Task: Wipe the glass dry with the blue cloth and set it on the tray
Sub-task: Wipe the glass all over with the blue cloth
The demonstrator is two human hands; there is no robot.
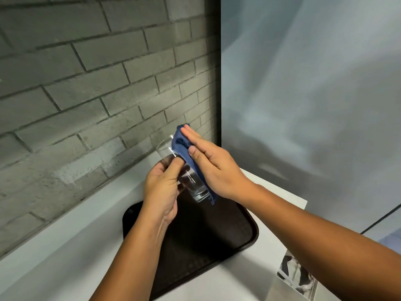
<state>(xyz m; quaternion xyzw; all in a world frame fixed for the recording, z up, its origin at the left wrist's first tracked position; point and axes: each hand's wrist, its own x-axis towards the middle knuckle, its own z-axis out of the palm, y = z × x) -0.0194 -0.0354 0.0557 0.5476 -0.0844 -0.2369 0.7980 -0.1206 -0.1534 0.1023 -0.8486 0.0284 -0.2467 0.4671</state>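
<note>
Left hand (161,189) grips glass (194,184) | right hand (214,168) flat, pressing blue cloth (180,142) | glass held above tray (217,237) — far edge

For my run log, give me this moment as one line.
step: wiping | left hand: grips tilted glass above tray | right hand: presses blue cloth flat against glass | glass: not yet on tray

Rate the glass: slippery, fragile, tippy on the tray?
Likely slick: the glass is smooth and clear; the left hand grips it with curled fingers. Probably fragile, its wall looks thin. Tall and straight-sided, it may tip on the tray.
</note>
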